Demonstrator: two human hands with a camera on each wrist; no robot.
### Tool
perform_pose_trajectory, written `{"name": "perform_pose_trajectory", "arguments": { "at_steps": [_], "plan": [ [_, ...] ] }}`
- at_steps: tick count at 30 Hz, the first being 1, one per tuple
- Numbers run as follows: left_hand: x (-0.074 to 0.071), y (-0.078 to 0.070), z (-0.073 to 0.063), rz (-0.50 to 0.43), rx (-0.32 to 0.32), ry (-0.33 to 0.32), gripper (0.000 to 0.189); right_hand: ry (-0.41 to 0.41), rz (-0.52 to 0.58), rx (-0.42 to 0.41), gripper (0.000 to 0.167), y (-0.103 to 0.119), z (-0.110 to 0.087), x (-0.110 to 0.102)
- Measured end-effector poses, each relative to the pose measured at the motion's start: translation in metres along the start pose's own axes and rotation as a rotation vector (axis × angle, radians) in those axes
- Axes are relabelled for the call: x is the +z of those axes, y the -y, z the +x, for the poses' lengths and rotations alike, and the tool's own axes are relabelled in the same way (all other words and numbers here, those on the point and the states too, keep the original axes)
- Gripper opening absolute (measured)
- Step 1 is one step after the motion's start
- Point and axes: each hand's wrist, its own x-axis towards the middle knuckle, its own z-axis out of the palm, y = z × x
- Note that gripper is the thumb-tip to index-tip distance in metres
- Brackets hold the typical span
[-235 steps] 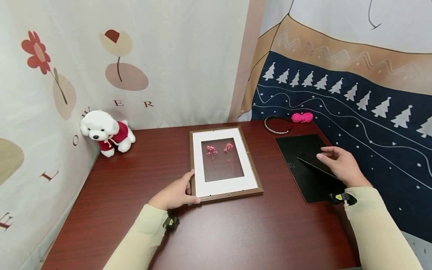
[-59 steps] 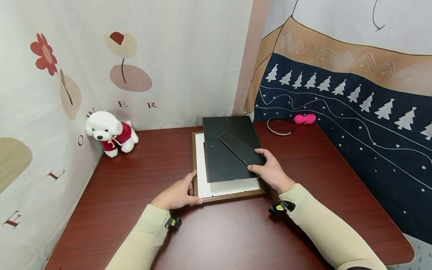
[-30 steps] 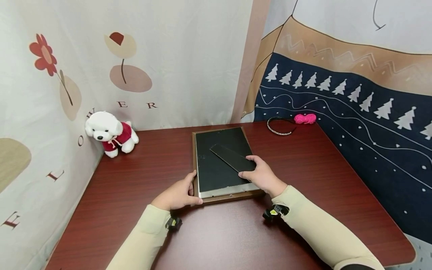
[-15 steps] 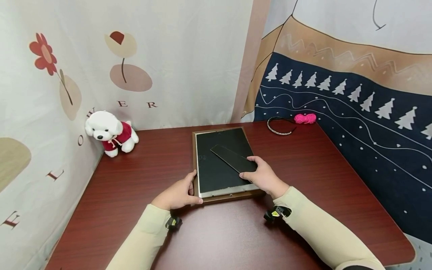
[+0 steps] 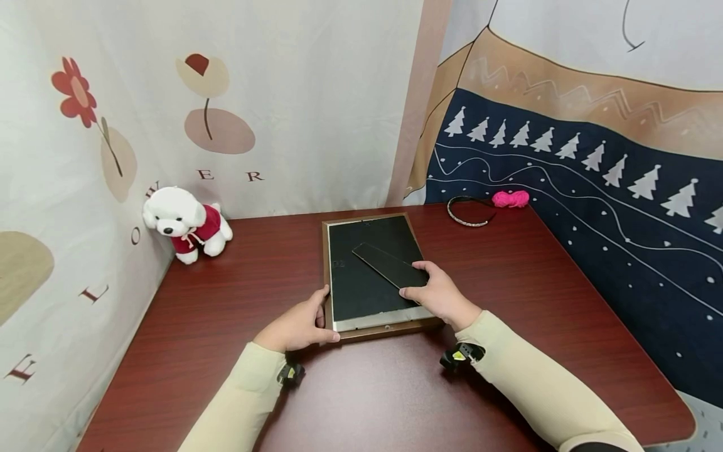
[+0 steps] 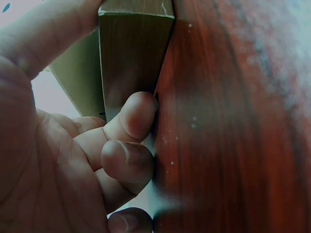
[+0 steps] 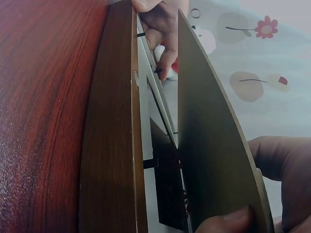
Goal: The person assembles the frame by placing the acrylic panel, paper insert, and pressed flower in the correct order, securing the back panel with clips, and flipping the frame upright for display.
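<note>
A brown picture frame (image 5: 390,329) lies on the table in the head view, its white mat (image 5: 361,323) showing along the near side. Over it sits a black backing board (image 5: 358,295) with a slanting stand leg (image 5: 384,260). My right hand (image 5: 446,298) grips the backing board by its stand leg, thumb and fingers on opposite sides. The right wrist view shows a gap between the board (image 7: 214,145) and the frame (image 7: 109,131). My left hand (image 5: 296,323) holds the frame's near left corner, thumb on the near edge; its fingertips touch the side in the left wrist view.
A white plush dog (image 5: 186,220) in a red top sits at the back left. A headband (image 5: 467,222) and pink yarn (image 5: 510,199) lie at the back right. Printed curtains (image 5: 316,107) hang behind the table (image 5: 525,270).
My right hand has brought the backing board from the table's right side over the frame, covering the pink flowers. My left hand keeps its hold. Over the last second almost nothing moves.
</note>
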Motion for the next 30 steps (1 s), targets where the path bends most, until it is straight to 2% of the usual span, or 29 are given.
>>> {"name": "perform_pose_trajectory", "arguments": {
  "at_steps": [7, 14, 26, 30],
  "plan": [
    [-0.0004, 0.0004, 0.0002, -0.002, 0.006, 0.002, 0.119, 0.016, 0.013, 0.022, 0.078, 0.0006, 0.0011, -0.0005],
    [-0.0004, 0.0011, 0.0006, -0.02, 0.007, 0.009, 0.119, 0.013, -0.019, 0.015, 0.077, -0.0013, 0.0033, -0.0012],
    [-0.0009, 0.0021, 0.0009, -0.05, 0.026, 0.004, 0.125, 0.027, -0.215, -0.05, 0.076, -0.0004, 0.0023, -0.0005],
    [-0.002, 0.0015, -0.0002, -0.053, 0.045, 0.022, 0.119, 0.027, -0.27, -0.068, 0.074, -0.0013, 0.0022, 0.0003]
  ]
}}
